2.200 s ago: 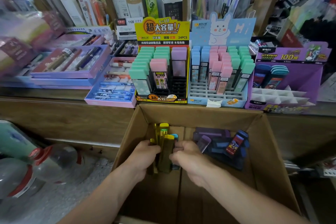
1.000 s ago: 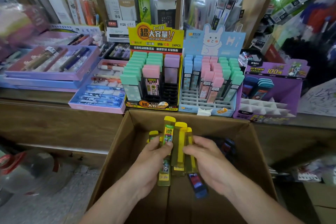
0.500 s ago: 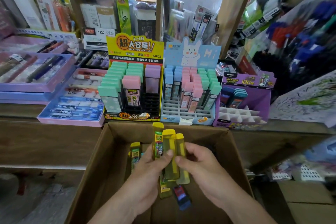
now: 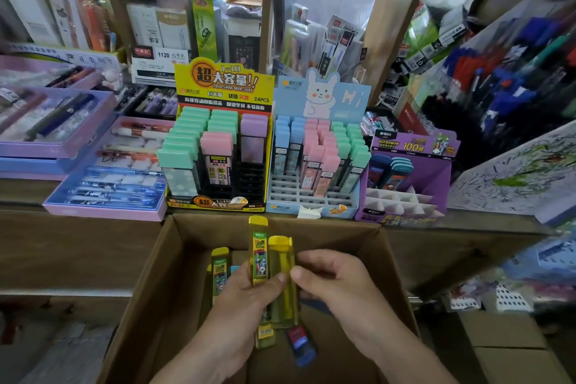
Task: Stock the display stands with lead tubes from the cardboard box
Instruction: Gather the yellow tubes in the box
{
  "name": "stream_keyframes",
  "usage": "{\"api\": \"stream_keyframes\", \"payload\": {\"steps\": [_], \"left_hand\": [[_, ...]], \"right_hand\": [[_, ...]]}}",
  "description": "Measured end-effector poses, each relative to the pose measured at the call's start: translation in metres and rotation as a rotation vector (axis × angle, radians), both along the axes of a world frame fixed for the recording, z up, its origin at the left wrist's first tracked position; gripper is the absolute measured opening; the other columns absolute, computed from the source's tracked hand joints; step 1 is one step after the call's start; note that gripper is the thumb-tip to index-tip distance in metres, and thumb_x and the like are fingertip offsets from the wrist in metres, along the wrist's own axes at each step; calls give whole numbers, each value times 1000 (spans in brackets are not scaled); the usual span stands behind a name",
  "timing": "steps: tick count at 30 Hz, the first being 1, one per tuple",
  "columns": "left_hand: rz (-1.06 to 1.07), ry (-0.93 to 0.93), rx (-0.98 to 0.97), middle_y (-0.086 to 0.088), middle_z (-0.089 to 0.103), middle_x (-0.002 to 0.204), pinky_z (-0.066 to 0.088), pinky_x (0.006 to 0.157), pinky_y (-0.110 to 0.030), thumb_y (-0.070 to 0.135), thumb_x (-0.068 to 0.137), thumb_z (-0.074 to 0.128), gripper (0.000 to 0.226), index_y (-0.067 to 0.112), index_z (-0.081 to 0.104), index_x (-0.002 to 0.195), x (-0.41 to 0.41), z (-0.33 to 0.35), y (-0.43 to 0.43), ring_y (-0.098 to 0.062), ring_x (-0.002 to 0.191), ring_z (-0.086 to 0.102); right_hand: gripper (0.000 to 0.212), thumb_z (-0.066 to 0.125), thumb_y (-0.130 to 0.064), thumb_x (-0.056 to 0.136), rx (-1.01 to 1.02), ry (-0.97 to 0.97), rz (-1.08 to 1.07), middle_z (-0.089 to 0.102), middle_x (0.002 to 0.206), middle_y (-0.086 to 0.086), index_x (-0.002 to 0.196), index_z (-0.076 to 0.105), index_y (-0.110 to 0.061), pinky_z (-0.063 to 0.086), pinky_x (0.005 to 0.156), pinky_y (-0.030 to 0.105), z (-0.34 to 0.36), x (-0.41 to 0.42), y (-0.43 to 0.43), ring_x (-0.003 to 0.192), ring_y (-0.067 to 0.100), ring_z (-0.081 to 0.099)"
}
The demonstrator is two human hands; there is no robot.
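My left hand (image 4: 246, 299) grips a bunch of yellow lead tubes (image 4: 282, 271) upright over the open cardboard box (image 4: 149, 284). My right hand (image 4: 336, 284) pinches the right side of the same bunch. Another yellow tube (image 4: 219, 271) stands to the left, partly hidden behind my left hand. A blue and red tube (image 4: 300, 344) shows just below the bunch. On the counter behind the box stand three displays: a yellow stand (image 4: 218, 146), a light-blue bunny stand (image 4: 318, 165), and a purple stand (image 4: 405, 181) with many vacant slots.
Purple and blue trays of pens (image 4: 103, 178) lie on the counter at the left. Shelves packed with stationery rise behind the stands. A scribbled test board (image 4: 514, 174) leans at the right. More cardboard cartons (image 4: 511, 349) sit on the floor at the lower right.
Both hands have lifted the yellow tubes from the bottom of the box to above its rim and gathered them into a bunch. The view has tilted upward toward the shelves.
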State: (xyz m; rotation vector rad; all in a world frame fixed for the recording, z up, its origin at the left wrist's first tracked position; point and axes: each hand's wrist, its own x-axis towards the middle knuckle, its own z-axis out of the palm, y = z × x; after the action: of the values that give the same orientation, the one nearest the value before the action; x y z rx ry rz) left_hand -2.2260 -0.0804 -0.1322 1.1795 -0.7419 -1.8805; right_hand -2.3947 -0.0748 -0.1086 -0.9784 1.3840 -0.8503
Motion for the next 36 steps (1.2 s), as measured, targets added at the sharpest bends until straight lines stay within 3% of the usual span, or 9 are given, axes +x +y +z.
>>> {"api": "stream_keyframes", "payload": {"steps": [5, 9, 12, 18, 21, 28, 33, 36], "left_hand": [[-9, -26, -37, -13, 77, 106, 58, 87, -43, 9, 94, 65, 20, 16, 75, 110, -3, 1, 0, -27, 100, 75], [-30, -15, -48, -11, 78, 106, 61, 76, -37, 12, 93, 66, 20, 25, 79, 100, -3, 2, -1, -25, 99, 75], [6, 25, -19, -13, 77, 108, 62, 73, -38, 13, 91, 68, 19, 21, 77, 106, -1, -1, -2, -28, 99, 75], [46, 87, -16, -23, 75, 107, 63, 69, -43, 9, 86, 70, 32, 7, 68, 118, -1, -8, -5, -39, 96, 75], [72, 119, -11, -28, 74, 104, 64, 67, -46, 8, 77, 70, 40, 2, 66, 117, -1, -12, -5, -42, 93, 74], [54, 141, -4, -27, 75, 103, 63, 63, -45, 6, 79, 70, 42, 3, 64, 120, -2, -10, -7, -41, 92, 75], [62, 149, 10, -28, 75, 103, 63, 63, -45, 3, 81, 68, 40, 1, 63, 120, -3, -11, -7, -42, 91, 75], [59, 146, 20, -28, 74, 104, 63, 66, -47, 6, 76, 70, 46, 0, 63, 121, -2, -11, -7, -43, 93, 74]], "right_hand": [[25, 82, -18, 86, 34, -8, -41, 79, 102, -6, 109, 77, -23, 56, 77, 26, -8, -1, -6, 94, 9, 74], [18, 85, -17, 83, 11, -28, -69, 78, 94, 2, 99, 78, -20, 51, 61, 22, -15, -8, -9, 67, 9, 66], [10, 81, -16, 86, -36, -117, -91, 71, 82, 9, 95, 76, -13, 47, 53, 22, -14, -16, -12, 57, 12, 54], [7, 76, -10, 90, -202, -105, -175, 66, 79, 13, 97, 75, -10, 48, 54, 23, 7, -40, -17, 58, 15, 52], [10, 75, -9, 91, -316, 7, -252, 68, 76, 12, 100, 73, -4, 52, 60, 25, 26, -61, -20, 61, 19, 57], [14, 69, -2, 93, -537, 281, -409, 76, 80, 8, 100, 74, -13, 59, 63, 21, 69, -125, -27, 66, 18, 71], [20, 67, 2, 94, -668, 412, -505, 76, 75, 3, 95, 72, -17, 60, 62, 20, 80, -161, -42, 66, 10, 72], [22, 66, 3, 95, -688, 478, -528, 77, 85, 6, 96, 71, -18, 61, 69, 20, 78, -174, -54, 69, 7, 72]]}}
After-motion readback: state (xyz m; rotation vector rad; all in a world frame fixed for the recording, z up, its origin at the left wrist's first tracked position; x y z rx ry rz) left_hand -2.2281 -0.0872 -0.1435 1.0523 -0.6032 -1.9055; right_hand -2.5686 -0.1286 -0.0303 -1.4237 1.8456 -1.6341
